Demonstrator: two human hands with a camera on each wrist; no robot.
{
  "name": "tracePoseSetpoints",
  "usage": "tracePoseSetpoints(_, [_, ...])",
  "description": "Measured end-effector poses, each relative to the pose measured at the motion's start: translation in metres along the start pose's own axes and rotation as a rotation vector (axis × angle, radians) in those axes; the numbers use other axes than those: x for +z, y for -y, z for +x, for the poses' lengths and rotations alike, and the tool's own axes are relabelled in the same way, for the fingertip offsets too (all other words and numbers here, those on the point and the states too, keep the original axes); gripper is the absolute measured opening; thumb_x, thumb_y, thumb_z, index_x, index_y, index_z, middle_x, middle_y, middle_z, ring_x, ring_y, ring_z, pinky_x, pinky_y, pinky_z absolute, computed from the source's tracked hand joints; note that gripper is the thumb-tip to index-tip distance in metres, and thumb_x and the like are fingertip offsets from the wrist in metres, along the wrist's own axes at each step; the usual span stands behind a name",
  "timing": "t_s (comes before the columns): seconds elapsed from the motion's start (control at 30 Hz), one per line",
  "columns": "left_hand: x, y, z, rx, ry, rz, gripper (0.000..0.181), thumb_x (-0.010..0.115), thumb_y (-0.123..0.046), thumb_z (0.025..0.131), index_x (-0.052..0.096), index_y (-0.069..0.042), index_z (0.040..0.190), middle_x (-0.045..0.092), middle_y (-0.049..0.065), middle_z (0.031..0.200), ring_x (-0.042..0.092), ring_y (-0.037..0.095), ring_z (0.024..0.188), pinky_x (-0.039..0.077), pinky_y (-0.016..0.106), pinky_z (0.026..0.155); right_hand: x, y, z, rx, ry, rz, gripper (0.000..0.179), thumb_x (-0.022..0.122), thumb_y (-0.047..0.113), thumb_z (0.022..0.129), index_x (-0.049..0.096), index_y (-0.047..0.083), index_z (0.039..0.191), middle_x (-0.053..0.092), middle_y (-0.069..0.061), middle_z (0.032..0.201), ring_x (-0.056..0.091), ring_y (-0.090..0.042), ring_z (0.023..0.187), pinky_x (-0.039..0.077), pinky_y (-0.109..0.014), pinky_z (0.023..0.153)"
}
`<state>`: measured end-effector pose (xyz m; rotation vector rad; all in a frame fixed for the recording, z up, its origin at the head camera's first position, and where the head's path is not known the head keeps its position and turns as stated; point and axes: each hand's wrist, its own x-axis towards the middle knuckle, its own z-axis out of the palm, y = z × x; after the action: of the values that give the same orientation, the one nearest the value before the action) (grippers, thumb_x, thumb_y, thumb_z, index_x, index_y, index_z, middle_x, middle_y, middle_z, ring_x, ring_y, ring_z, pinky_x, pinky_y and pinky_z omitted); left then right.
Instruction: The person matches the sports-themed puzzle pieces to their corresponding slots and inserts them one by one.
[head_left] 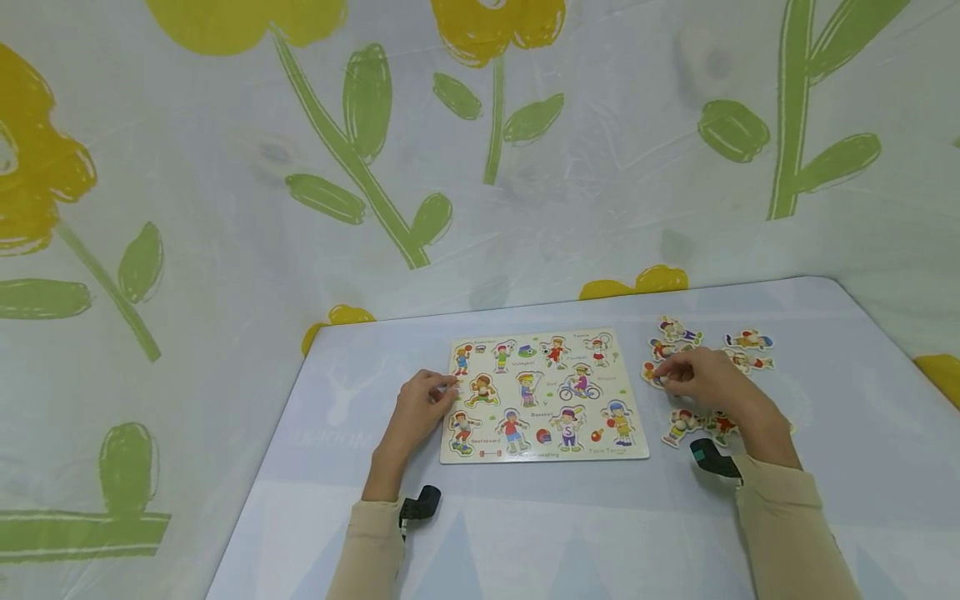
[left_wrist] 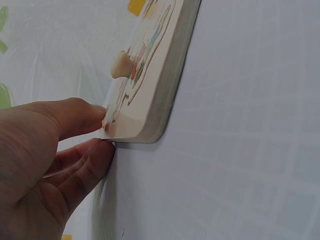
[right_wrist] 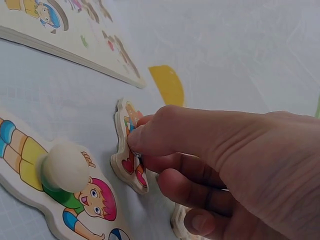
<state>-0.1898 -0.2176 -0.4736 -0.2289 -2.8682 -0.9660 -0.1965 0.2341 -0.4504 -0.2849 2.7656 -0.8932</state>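
A flat wooden knob-puzzle board (head_left: 504,417) with printed sports figures lies on the table. At its left edge, my left hand (head_left: 422,404) pinches the rim between thumb and fingers; the left wrist view shows the thumb (left_wrist: 82,117) at the board's (left_wrist: 152,112) face near a corner. To the right of the board, my right hand (head_left: 708,379) pinches a small figure-shaped puzzle piece (right_wrist: 122,150) between thumb and fingers, hiding part of it. Whether this piece is off the table I cannot tell.
Several loose figure pieces lie around my right hand, among them a pink-haired figure piece (right_wrist: 65,190) with a round knob, a piece (head_left: 681,425) near the wrist and another piece (head_left: 750,339) farther right. A flower-patterned cloth (head_left: 600,192) hangs behind the table (head_left: 540,525).
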Motion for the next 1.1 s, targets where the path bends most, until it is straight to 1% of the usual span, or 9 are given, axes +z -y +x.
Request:
tracePoseSetpoints(0.27, [0.001, 0.001, 0.001, -0.001, 0.002, 0.002, 0.024, 0.068, -0.021, 0.092, 0.074, -0.01, 0.113, 0.066, 0.007, 0.104, 0.057, 0.013, 0.079, 0.045, 0.027, 0.069, 0.003, 0.001, 0.001, -0.019, -0.034, -0.009, 0.019, 0.068, 0.014, 0.089, 0.073, 0.007, 0.106, 0.065, -0.003, 0.086, 0.052, -0.016, 0.077, 0.045, -0.025, 0.065])
tracePoseSetpoints(0.4, [0.001, 0.001, 0.001, -0.005, 0.001, 0.018, 0.025, 0.068, -0.021, 0.092, 0.073, -0.01, 0.114, 0.065, 0.007, 0.104, 0.057, 0.013, 0.08, 0.045, 0.026, 0.068, 0.003, 0.004, 0.002, -0.02, -0.049, -0.027, 0.018, 0.068, 0.016, 0.089, 0.073, 0.01, 0.106, 0.065, -0.002, 0.087, 0.053, -0.016, 0.077, 0.045, -0.026, 0.066])
tracePoseSetpoints(0.5, [0.001, 0.001, 0.001, -0.012, 0.0, 0.024, 0.025, 0.069, -0.021, 0.092, 0.073, -0.011, 0.114, 0.065, 0.006, 0.104, 0.057, 0.012, 0.08, 0.045, 0.026, 0.068, 0.003, 0.009, 0.005, -0.051, -0.069, -0.038, 0.018, 0.068, 0.016, 0.089, 0.074, 0.01, 0.105, 0.066, -0.001, 0.086, 0.054, -0.016, 0.076, 0.045, -0.027, 0.066])
tracePoseSetpoints(0.6, [0.001, 0.0, 0.001, -0.014, 0.004, 0.022, 0.025, 0.069, -0.02, 0.091, 0.073, -0.011, 0.114, 0.065, 0.006, 0.104, 0.057, 0.012, 0.08, 0.045, 0.025, 0.068, 0.005, 0.017, 0.01, -0.074, -0.068, -0.034, 0.017, 0.068, 0.015, 0.089, 0.074, 0.01, 0.105, 0.066, 0.0, 0.082, 0.054, -0.016, 0.074, 0.044, -0.027, 0.065])
tracePoseSetpoints(0.77, [0.0, 0.001, 0.001, 0.002, -0.001, 0.021, 0.025, 0.069, -0.019, 0.091, 0.073, -0.01, 0.114, 0.065, 0.007, 0.103, 0.056, 0.012, 0.078, 0.044, 0.026, 0.068, 0.014, 0.035, 0.02, -0.063, -0.059, -0.009, 0.018, 0.069, 0.017, 0.09, 0.073, 0.011, 0.106, 0.066, 0.0, 0.084, 0.053, -0.016, 0.076, 0.044, -0.027, 0.064])
tracePoseSetpoints(0.9, [0.001, 0.003, 0.002, 0.011, -0.002, 0.021, 0.025, 0.069, -0.018, 0.091, 0.073, -0.01, 0.114, 0.065, 0.007, 0.103, 0.056, 0.012, 0.078, 0.044, 0.025, 0.067, 0.019, 0.052, 0.033, -0.131, -0.077, 0.006, 0.015, 0.069, 0.015, 0.09, 0.074, 0.01, 0.104, 0.068, -0.001, 0.085, 0.055, -0.016, 0.075, 0.044, -0.028, 0.065])
tracePoseSetpoints(0.97, [0.001, 0.003, 0.003, 0.014, 0.002, 0.016, 0.024, 0.069, -0.017, 0.091, 0.073, -0.009, 0.114, 0.065, 0.007, 0.103, 0.056, 0.012, 0.078, 0.045, 0.025, 0.067, 0.022, 0.061, 0.041, -0.167, -0.073, 0.018, 0.014, 0.068, 0.014, 0.091, 0.074, 0.009, 0.103, 0.069, -0.002, 0.084, 0.056, -0.015, 0.074, 0.045, -0.028, 0.066])
tracePoseSetpoints(1.1, [0.0, 0.003, 0.003, 0.009, 0.008, 0.012, 0.024, 0.069, -0.018, 0.091, 0.073, -0.01, 0.114, 0.065, 0.008, 0.105, 0.056, 0.012, 0.078, 0.045, 0.024, 0.067, 0.03, 0.08, 0.056, -0.178, -0.044, 0.023, 0.014, 0.067, 0.014, 0.092, 0.074, 0.009, 0.103, 0.068, -0.001, 0.084, 0.056, -0.015, 0.074, 0.046, -0.029, 0.068])
